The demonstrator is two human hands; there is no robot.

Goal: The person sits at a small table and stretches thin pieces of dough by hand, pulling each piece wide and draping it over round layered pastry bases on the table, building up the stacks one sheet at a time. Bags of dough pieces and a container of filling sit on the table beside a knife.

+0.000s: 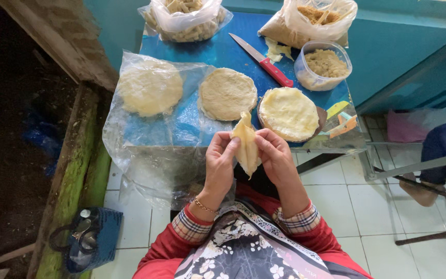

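Held up between both hands at the centre of view: a thin, pale yellow, folded pastry wrapper, pointed end up toward 12 o'clock, lower tip hanging toward 6 o'clock, clear of the blue tabletop. Left hand pinching the wrapper's left edge, thumb and fingers closed on the dough. Right hand gripping the right edge the same way, fingertips pressed in along the fold. Probably some filling inside, though hidden by the fold, so not certain.

At 12 o'clock from the hands, a flat round sheet of pale dough on crinkled clear plastic; at 10 o'clock, another round dough sheet under the plastic film. At 1 o'clock, a stack of yellowish round wrappers on a brown plate. Further out at 1 o'clock, a red-handled kitchen knife and a clear plastic tub of crumbly beige filling.

Risks, as a judgement:
- Tearing of the thin dough, if pinched too hard or pulled apart between the two grips.
- Seam failing to seal, if pressed unevenly, with filling leaking out at the lower tip.
- Wrapper slipping down toward the lap, given no support beneath.
- Plate sitting close to the table's near edge at 1 o'clock; easily nudged off by a right wrist or sleeve.
- Knife blade lying bare within reach toward the tub; a careless reach could meet it.
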